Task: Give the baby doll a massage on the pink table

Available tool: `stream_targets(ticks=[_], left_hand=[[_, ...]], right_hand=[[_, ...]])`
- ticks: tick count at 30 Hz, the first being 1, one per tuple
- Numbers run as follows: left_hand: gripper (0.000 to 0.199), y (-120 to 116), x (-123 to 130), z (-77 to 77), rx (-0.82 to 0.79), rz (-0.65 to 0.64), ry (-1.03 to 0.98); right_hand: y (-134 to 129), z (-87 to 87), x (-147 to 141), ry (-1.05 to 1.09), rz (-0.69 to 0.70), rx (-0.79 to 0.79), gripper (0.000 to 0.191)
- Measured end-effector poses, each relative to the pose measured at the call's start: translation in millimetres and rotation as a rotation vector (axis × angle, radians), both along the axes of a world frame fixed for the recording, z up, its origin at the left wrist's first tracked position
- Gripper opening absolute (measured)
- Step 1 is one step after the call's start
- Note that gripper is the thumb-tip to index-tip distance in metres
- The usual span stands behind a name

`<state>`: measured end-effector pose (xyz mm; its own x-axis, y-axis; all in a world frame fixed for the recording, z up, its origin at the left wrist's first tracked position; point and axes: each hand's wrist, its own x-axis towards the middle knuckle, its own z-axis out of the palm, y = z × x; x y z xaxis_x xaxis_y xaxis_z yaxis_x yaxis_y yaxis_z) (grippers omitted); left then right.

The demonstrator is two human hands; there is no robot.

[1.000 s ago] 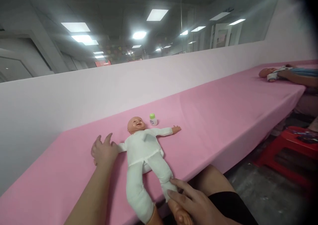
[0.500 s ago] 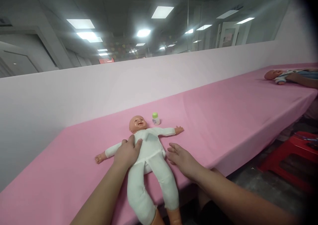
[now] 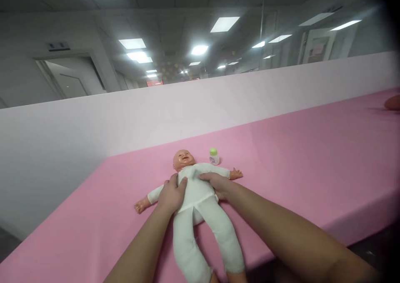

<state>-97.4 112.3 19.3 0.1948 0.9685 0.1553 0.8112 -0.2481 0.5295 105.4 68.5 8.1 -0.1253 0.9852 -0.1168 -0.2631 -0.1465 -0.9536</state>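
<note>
**Right Hand Came onto the Baby Doll's Torso, Opposite the Left**

Since half a second earlier, the right hand had moved from the cloth beside the baby doll onto the side of its torso. The left hand remained on the opposite side, having rested near the doll's own hand a second before. The camera had swung left, so the red stool had left the view.

The doll lay face up at lower center of the frame, its head pointing up the picture, its arms spread wide, and its white-clad legs parted toward the bottom edge. Both hands framed the torso, touching it. The left was curved over its side with the thumb apart from the fingers; the right had a digit laid across the chest, its other fingers mostly hidden. Whether either hand gripped the doll could not be told.

A small bottle with a lime-green cap stood upright near the doll's head, just right of center. Beneath everything spread a pink table cover, running to the right edge, where part of a rounded, reddish-tan object showed. Behind the cover rose a low white wall, with glass above it reflecting or revealing ceiling lights, and a door at upper left.
</note>
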Motion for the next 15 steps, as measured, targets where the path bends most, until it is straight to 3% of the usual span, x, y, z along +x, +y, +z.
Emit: stream_targets(ticks=[3, 6, 11, 15], left_hand=[[0.073, 6, -3, -5.7, 0.016, 0.017, -0.067], [0.070, 8, -3, -7.0, -0.035, 0.006, -0.261], [0.075, -2, 0, 4.5, -0.258, -0.214, -0.697], [0.098, -10, -2, 12.8, -0.283, -0.262, -0.751]], right_hand=[[-7, -7.5, -1, 0.133, -0.020, 0.142, 0.033], [-13, -7.4, -2, 0.048, -0.058, 0.299, 0.041], [-29, 13.1, -3, -0.137, 0.009, 0.552, 0.040], [-51, 34.8, -4, -0.138, 0.160, 0.552, 0.063]])
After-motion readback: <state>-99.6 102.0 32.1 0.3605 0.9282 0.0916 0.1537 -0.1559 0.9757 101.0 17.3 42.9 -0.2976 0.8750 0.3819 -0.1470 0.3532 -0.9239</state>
